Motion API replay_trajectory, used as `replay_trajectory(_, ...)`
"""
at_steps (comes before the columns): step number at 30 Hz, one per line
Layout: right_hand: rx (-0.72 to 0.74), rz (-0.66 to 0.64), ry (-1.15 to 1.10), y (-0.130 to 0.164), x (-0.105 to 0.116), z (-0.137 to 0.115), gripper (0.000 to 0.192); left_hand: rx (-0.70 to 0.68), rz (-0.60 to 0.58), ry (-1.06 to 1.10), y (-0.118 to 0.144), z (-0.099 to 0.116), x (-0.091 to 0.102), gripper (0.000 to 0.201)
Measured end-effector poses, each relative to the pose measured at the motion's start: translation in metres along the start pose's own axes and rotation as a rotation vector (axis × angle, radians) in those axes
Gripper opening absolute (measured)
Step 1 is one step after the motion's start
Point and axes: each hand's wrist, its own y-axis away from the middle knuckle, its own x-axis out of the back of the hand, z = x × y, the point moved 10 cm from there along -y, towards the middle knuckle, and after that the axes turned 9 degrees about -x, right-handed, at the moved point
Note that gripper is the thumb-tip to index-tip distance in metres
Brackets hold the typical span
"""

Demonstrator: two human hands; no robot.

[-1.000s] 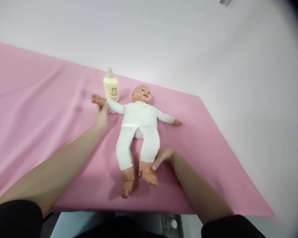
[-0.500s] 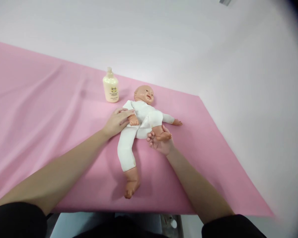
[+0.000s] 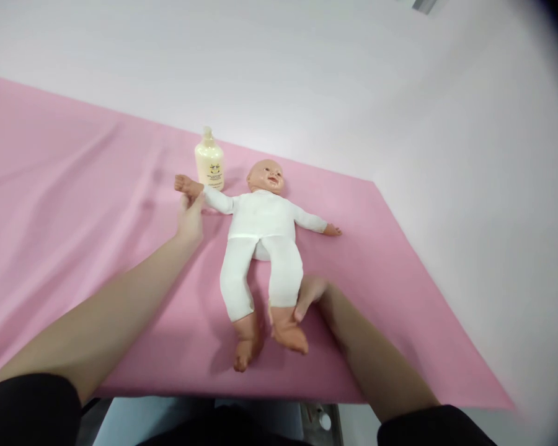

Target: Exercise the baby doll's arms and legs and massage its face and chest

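Observation:
A baby doll (image 3: 260,223) in a white bodysuit lies face up on a pink sheet (image 3: 84,204), arms spread and both legs stretched toward me. My left hand (image 3: 190,218) grips the doll's wrist at the outstretched arm on the left, close to a cream lotion bottle (image 3: 209,161). My right hand (image 3: 309,291) holds the ankle of the doll's leg on the right, just above its bare foot. The doll's other arm and other leg rest on the sheet untouched.
The pink sheet covers a table that meets a white wall (image 3: 353,80) at the back and on the right. The table's near edge (image 3: 214,396) runs just in front of my body, with floor showing below it.
Half a second ago the doll's arm was folded over its chest and its leg bent up; both are now pulled straight out again, as a second ago.

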Motion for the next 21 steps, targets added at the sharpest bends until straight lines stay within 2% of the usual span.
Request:
replay_trajectory(2, -0.059, -0.015, 0.08, -0.004, -0.002, 0.0, 0.042, 0.085, 0.066, 0.015, -0.004, -0.015, 0.009, 0.027)
replay_trajectory(4, -0.06, -0.076, 0.095, -0.006, -0.007, -0.005, 0.045, 0.089, 0.069, 0.004, -0.006, -0.018, 0.011, 0.027)
replay_trajectory(7, -0.07, -0.216, 0.119, -0.006, -0.02, -0.006, 0.054, 0.012, 0.043, -0.041, -0.003, -0.006, 0.007, 0.033)
replay_trajectory(10, 0.042, -0.23, 0.044, -0.002, -0.02, -0.012, 0.056, -0.147, -0.054, -0.118, 0.007, 0.02, -0.007, 0.037)
replay_trajectory(13, 0.383, -0.035, -0.175, 0.011, 0.007, -0.035, 0.053, -0.36, -0.22, -0.315, 0.024, 0.048, -0.028, 0.036)
replay_trajectory(16, 0.653, 0.203, -0.377, 0.031, 0.039, -0.05, 0.048, -0.574, -0.522, -0.515, 0.05, 0.063, -0.062, 0.035)
replay_trajectory(18, 0.68, 0.408, -0.537, 0.038, 0.061, -0.048, 0.04, -0.663, -0.692, -0.579, 0.065, 0.064, -0.078, 0.033)
replay_trajectory(20, 0.652, 0.605, -0.705, 0.044, 0.077, -0.04, 0.038, -0.699, -0.742, -0.621, 0.07, 0.064, -0.083, 0.031)
replay_trajectory(21, 0.631, 0.661, -0.762, 0.045, 0.081, -0.036, 0.038, -0.705, -0.744, -0.636, 0.07, 0.064, -0.083, 0.031)
